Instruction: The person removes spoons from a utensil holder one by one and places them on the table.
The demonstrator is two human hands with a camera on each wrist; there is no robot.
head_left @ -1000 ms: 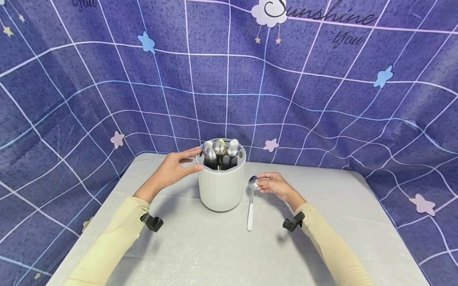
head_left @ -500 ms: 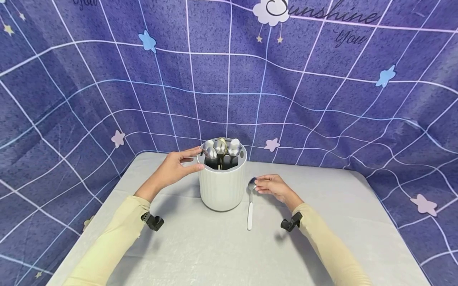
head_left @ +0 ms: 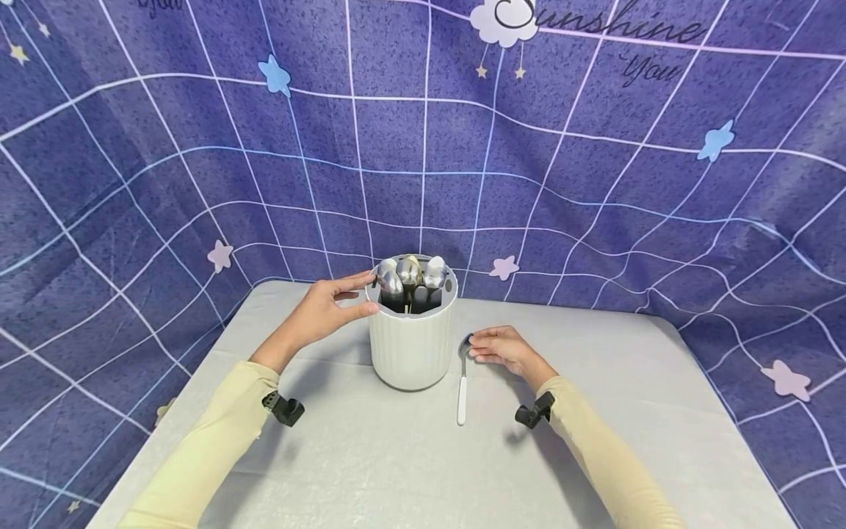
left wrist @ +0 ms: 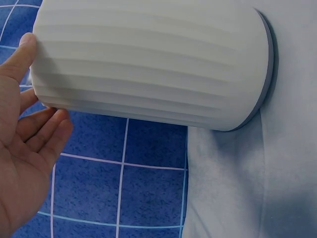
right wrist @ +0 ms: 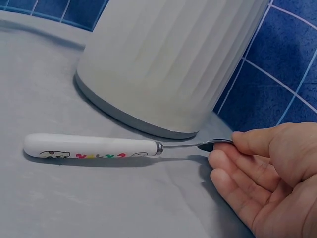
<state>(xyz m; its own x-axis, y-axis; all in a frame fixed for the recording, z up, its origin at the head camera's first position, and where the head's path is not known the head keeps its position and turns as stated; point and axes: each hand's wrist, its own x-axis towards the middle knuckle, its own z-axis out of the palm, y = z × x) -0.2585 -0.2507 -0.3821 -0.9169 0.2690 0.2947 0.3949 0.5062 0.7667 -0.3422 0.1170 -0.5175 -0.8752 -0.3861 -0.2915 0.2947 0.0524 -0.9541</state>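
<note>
A ribbed white utensil holder stands upright with several spoons in it, their metal bowls upward. My left hand rests at its left rim, thumb and index finger spread apart and lightly touching; in the left wrist view the other fingers hang loosely below the wall. To the right of the holder, my right hand pinches the bowl of a spoon between thumb and fingers. Its white handle, printed with a cartoon face and coloured letters, points toward me, low over the cloth.
A light grey cloth covers the table. Behind and beside it hangs a purple-blue curtain with grid lines and stars. A small black camera sits on the left wrist, another camera on the right.
My right hand has come slightly down and toward me, lowering the spoon's bowl. The left hand stays at the holder's rim.
</note>
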